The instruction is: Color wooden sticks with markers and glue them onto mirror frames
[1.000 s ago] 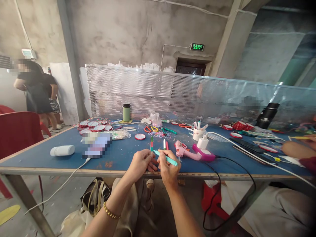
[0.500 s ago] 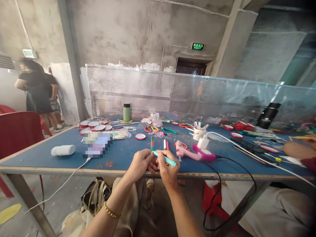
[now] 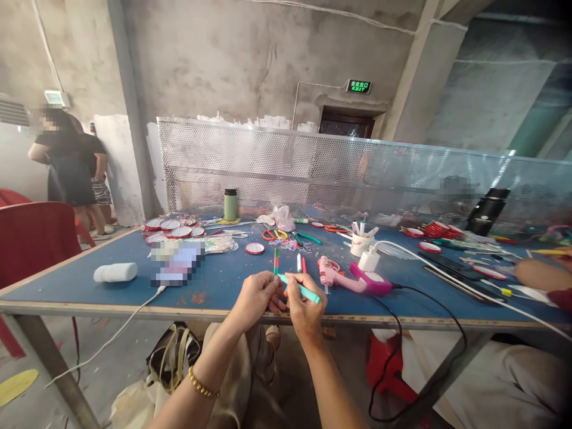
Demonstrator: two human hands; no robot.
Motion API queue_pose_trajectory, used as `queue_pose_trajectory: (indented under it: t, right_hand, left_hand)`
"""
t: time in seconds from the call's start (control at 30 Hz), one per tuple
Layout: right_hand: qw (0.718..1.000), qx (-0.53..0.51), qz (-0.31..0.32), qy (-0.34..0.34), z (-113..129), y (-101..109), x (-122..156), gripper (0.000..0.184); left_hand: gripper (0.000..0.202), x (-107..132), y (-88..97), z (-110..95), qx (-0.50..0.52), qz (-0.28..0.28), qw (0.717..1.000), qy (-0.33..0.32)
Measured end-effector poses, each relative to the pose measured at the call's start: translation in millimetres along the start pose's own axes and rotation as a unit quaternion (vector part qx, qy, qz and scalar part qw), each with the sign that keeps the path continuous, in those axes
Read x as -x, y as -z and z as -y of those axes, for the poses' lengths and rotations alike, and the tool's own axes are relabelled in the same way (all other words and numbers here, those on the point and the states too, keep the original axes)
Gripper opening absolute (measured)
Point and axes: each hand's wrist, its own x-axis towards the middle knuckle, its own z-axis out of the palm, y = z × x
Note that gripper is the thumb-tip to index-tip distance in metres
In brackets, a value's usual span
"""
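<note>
Near the table's front edge, my left hand pinches the lower end of a thin flat stick that stands upright. The stick is coloured in green and red bands. My right hand is closed around a light turquoise marker, its tip against or very close to the stick just above my left fingers. Just beyond the hands lie a red marker and a white marker with a green end. A pink glue gun rests to the right of my right hand.
On the blue table lie a white bottle, a phone and round red-rimmed discs. Pliers, a cup of markers and a green flask stand farther back. Cables run at right, near a co-worker's arm.
Both hands keep almost the same pose, with the marker at the stick. The whole view has shifted very slightly.
</note>
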Motion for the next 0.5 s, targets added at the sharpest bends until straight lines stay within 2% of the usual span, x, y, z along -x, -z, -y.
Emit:
queue_pose_trajectory:
  t: [0.17, 0.5]
  right_hand:
    - [1.0, -0.018, -0.014, -0.007, -2.5, -1.5, 1.3, 0.023]
    - [1.0, -0.014, 0.011, 0.009, -1.7, -2.9, -0.9, 0.022]
  left_hand:
    - [0.042, -0.1, -0.2, 1.9, 0.003, 0.002, 1.0, 0.001]
    - [0.042, -0.5, -0.4, -0.6, 0.001, -0.004, 1.0, 0.001]
